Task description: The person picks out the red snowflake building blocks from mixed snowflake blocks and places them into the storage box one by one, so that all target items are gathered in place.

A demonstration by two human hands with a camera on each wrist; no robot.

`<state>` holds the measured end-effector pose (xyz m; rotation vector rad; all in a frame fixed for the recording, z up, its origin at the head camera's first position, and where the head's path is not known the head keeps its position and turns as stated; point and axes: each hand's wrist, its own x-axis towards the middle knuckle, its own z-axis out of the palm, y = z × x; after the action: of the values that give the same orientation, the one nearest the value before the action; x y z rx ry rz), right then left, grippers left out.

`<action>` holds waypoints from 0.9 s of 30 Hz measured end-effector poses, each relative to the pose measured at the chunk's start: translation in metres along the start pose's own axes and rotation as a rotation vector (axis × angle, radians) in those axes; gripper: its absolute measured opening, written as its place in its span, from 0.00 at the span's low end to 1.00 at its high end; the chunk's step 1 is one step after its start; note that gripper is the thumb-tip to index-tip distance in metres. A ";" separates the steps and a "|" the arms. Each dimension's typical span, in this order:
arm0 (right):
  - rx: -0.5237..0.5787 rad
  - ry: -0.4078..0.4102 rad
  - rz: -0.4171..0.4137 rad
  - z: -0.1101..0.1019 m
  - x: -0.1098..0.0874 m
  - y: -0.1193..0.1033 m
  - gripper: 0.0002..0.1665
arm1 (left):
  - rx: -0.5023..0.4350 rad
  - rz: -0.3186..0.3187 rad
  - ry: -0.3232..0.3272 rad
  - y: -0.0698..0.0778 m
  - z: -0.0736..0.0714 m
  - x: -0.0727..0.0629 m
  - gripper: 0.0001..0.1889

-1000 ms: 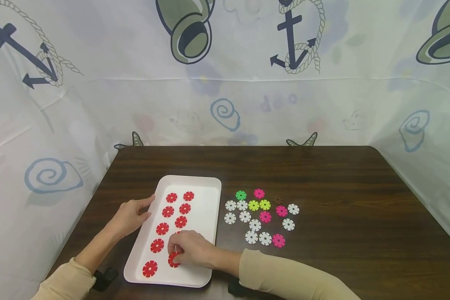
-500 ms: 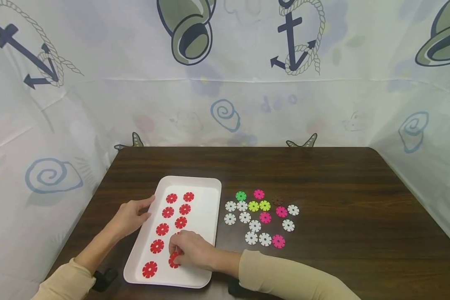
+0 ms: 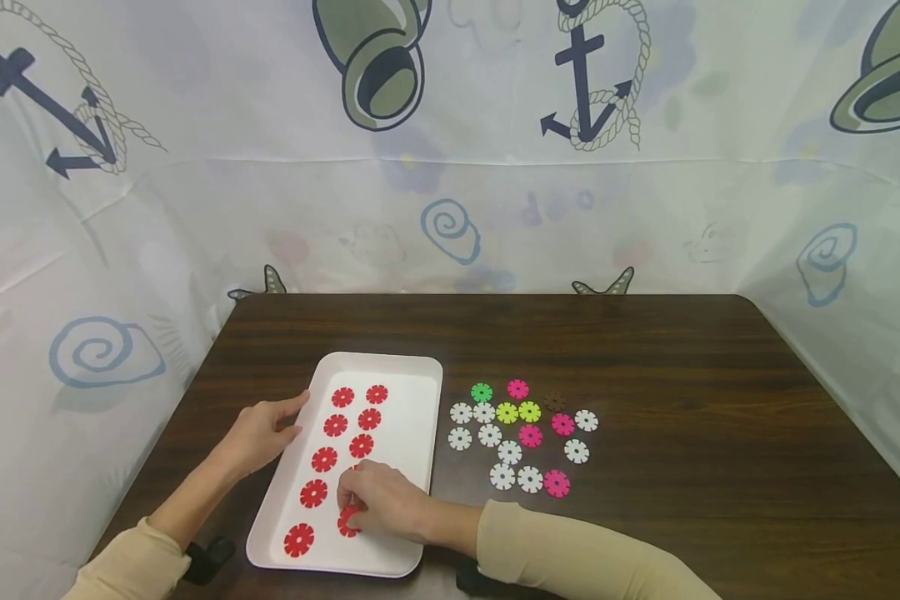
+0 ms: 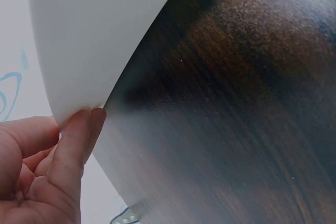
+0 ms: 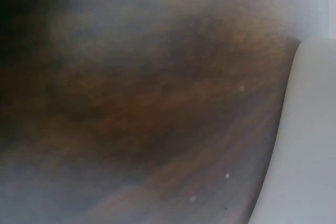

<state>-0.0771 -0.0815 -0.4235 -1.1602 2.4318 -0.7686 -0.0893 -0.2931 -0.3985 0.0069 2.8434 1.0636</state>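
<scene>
A white tray [image 3: 412, 417] lies on the left of the dark table in the head view. Inside it, red notched plastic discs [image 3: 325, 459] form two columns. My right hand [image 3: 386, 497] is over the tray's near part, with thumb and fingertips on a red disc [image 3: 347, 522] at the near end of the right column. Those fingers partly cover that disc, and another just beyond is mostly hidden. At the tray's left rim, my left hand [image 3: 258, 433] grips the edge; the left wrist view shows this left hand [image 4: 52, 161] with thumb and fingertips at the rim.
Right of the tray lie loose notched discs: several white ones [image 3: 510, 452], several pink ones [image 3: 530, 435], two yellow ones [image 3: 507, 412], a green one [image 3: 482, 392] and a brown one [image 3: 554, 402]. A patterned white cloth [image 3: 450, 108] hangs behind the wooden table [image 3: 682, 400].
</scene>
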 end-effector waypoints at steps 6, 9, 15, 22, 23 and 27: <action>0.003 0.002 0.001 0.000 0.000 0.000 0.07 | -0.011 -0.002 0.004 0.000 0.000 -0.001 0.31; 0.010 0.007 0.003 -0.001 -0.001 0.000 0.07 | -0.007 -0.004 0.008 -0.001 0.001 -0.001 0.31; 0.066 0.046 0.008 -0.008 -0.004 0.001 0.05 | -0.009 -0.001 0.017 -0.002 0.003 -0.001 0.31; 0.131 0.200 -0.017 -0.038 -0.021 0.014 0.06 | -0.021 -0.004 0.023 0.000 0.005 -0.004 0.31; 0.146 0.222 -0.011 -0.044 -0.024 0.019 0.06 | -0.020 -0.001 0.026 0.000 0.005 -0.004 0.32; 0.186 0.313 -0.011 -0.066 -0.043 0.039 0.08 | -0.011 0.023 0.038 0.001 0.003 -0.004 0.32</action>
<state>-0.1085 -0.0059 -0.3919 -1.0486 2.5296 -1.2322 -0.0847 -0.2908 -0.4003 0.0191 2.8784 1.0953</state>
